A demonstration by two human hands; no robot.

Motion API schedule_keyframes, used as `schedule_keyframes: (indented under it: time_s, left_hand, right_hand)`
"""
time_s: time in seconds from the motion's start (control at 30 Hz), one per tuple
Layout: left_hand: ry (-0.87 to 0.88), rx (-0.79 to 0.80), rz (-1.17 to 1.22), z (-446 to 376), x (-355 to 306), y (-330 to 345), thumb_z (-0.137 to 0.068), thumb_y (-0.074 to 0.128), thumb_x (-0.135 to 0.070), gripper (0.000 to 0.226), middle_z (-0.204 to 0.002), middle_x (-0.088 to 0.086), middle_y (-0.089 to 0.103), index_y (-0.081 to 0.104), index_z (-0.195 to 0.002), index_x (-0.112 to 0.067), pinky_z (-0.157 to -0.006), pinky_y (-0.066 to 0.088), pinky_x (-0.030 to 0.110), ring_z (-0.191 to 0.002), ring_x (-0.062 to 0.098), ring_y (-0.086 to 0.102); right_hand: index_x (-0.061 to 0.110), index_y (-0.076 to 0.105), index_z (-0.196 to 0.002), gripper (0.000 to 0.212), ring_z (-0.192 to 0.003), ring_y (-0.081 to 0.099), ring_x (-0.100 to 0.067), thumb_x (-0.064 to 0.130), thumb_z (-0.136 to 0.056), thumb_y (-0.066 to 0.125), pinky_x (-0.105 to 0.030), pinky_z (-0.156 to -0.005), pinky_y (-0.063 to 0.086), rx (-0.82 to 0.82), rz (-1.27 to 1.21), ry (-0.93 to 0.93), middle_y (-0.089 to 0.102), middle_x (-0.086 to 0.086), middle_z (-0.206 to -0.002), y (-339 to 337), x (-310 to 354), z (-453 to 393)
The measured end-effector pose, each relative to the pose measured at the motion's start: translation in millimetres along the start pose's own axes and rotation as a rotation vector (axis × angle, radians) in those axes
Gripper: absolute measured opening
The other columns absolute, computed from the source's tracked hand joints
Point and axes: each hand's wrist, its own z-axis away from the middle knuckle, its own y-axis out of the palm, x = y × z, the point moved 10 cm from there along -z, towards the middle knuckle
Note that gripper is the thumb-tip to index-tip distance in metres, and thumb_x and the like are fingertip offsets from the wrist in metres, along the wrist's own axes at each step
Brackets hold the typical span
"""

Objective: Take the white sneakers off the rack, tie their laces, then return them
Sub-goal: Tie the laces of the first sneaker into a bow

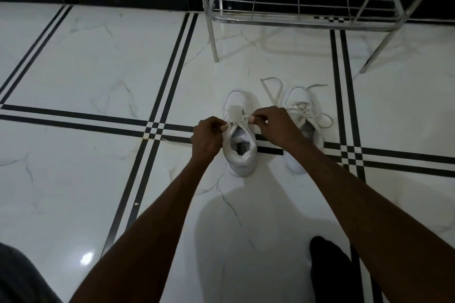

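Head view looks down along our two bare forearms to the floor point(98, 69), glossy white marble-patterned tile crossed by paired black stripes. Both white sneakers stand on it side by side, toes pointing away from us toward the rack point(295, 19), a bare chromed wire frame against the wall with its lower shelf holding nothing. We are working on the left sneaker point(240, 152): it is plain white all over, with a padded collar, a pale tongue standing up at the front, and a dark label visible down inside the opening. Our left hand point(208, 138) sits at the shoe's left edge with fingers curled, pinching a strand of its lace point(242, 119) just beside the tongue; our right hand point(273, 125) is at the opposite side, thumb and fingertips likewise pinched on the lace end, so the two hands are close together with only the tongue's width between them. Whether a knot has formed between our fingers we cannot tell, since the white lace blurs into the white upper. The right sneaker point(304, 130) is partly hidden behind our right wrist; its laces point(273, 88) lie loose, one loop spilling to the right and a long strand trailing forward across the tile between the two shoes. A dark sock-clad foot point(330, 268) shows at the bottom edge, and grey fabric point(17, 275) fills the lower left corner.
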Motion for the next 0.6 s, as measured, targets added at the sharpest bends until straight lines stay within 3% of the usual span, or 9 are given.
schedule_keyframes:
  time_s: [0.1, 0.17, 0.23, 0.3, 0.37, 0.43, 0.5, 0.6]
  left_hand:
    - [-0.024, -0.157, -0.281, -5.0, 7.4, -39.3, -0.094, 0.064, -0.018, 0.014, -0.1, 0.003, 0.077, 0.077, -0.098, -0.018, -0.096, 0.05, 0.054, -0.102, 0.026, 0.068]
    - [-0.061, -0.143, -0.388, -7.5, 19.5, -51.6, -0.091, 0.064, -0.017, 0.016, -0.099, 0.005, 0.078, 0.078, -0.098, -0.019, -0.099, 0.046, 0.057, -0.104, 0.029, 0.067]
    - [0.0, -0.109, -0.406, -7.3, 15.6, -50.0, -0.088, 0.066, -0.017, 0.015, -0.097, 0.004, 0.078, 0.079, -0.096, -0.021, -0.095, 0.051, 0.057, -0.1, 0.03, 0.069]
    - [0.072, -0.08, -0.412, -6.7, 4.5, -43.8, -0.086, 0.07, -0.021, 0.022, -0.108, 0.001, 0.077, 0.076, -0.107, -0.024, -0.096, 0.05, 0.057, -0.107, 0.029, 0.068]
    - [0.12, 0.02, -0.399, -10.1, -0.3, -27.0, -0.084, 0.075, -0.017, 0.049, -0.131, 0.003, 0.069, 0.064, -0.131, -0.024, -0.103, 0.045, 0.059, -0.124, 0.031, 0.059]
    - [0.229, 0.11, -0.407, -11.5, -10.9, -5.6, -0.081, 0.077, -0.013, 0.066, -0.141, 0.005, 0.062, 0.055, -0.142, -0.023, -0.106, 0.045, 0.059, -0.133, 0.032, 0.054]
    - [0.3, 0.16, -0.416, -12.1, -18.0, 12.1, -0.081, 0.076, -0.014, 0.063, -0.137, 0.003, 0.066, 0.057, -0.14, -0.026, -0.104, 0.045, 0.061, -0.13, 0.029, 0.058]
    - [0.272, 0.137, -0.46, -9.3, -26.7, 16.1, -0.09, 0.066, -0.01, 0.039, -0.121, -0.001, 0.074, 0.069, -0.125, -0.027, -0.112, 0.035, 0.062, -0.121, 0.026, 0.063]
  right_hand:
    - [0.012, 0.078, -0.087, 0.019, -0.1, 0.063, -0.032, 0.023, -0.092, 0.062, -0.043, -0.083, 0.054, -0.082, 0.227, 0.06, 0.068, -0.012, -0.104, -14.0, -11.7, -0.8]
    - [0.01, 0.074, -0.1, 0.022, -0.114, 0.05, -0.036, 0.026, -0.092, 0.061, -0.045, -0.092, 0.049, -0.005, 0.491, 0.17, 0.055, -0.013, -0.118, -6.4, -20.3, 2.1]
    - [0.013, 0.074, -0.105, 0.024, -0.119, 0.043, -0.038, 0.026, -0.091, 0.059, -0.045, -0.096, 0.045, 0.029, 0.648, 0.131, 0.05, -0.013, -0.125, 4.5, -11.0, 0.7]
    - [0.017, 0.074, -0.107, 0.023, -0.121, 0.041, -0.037, 0.027, -0.09, 0.061, -0.048, -0.099, 0.04, -0.003, 0.615, 0.072, 0.051, -0.01, -0.13, 5.5, 2.9, -3.2]
    - [0.021, 0.067, -0.118, 0.028, -0.124, 0.045, -0.035, 0.029, -0.091, 0.062, -0.049, -0.1, 0.038, 0.043, 0.449, 0.069, 0.057, -0.006, -0.13, 5.0, 5.1, -7.9]
    - [0.027, 0.059, -0.125, 0.035, -0.12, 0.054, -0.031, 0.024, -0.091, 0.063, -0.05, -0.1, 0.042, 0.11, 0.272, 0.067, 0.065, -0.002, -0.125, 6.4, 5.6, -10.0]
    - [0.031, 0.061, -0.12, 0.031, -0.111, 0.062, -0.028, 0.022, -0.09, 0.061, -0.05, -0.096, 0.047, 0.123, 0.211, 0.017, 0.071, 0.0, -0.115, 5.6, 15.1, -8.0]
    - [0.027, 0.074, -0.102, 0.018, -0.095, 0.069, -0.025, 0.019, -0.09, 0.063, -0.046, -0.086, 0.055, 0.069, 0.198, -0.019, 0.076, 0.0, -0.102, 3.9, 17.7, -6.9]
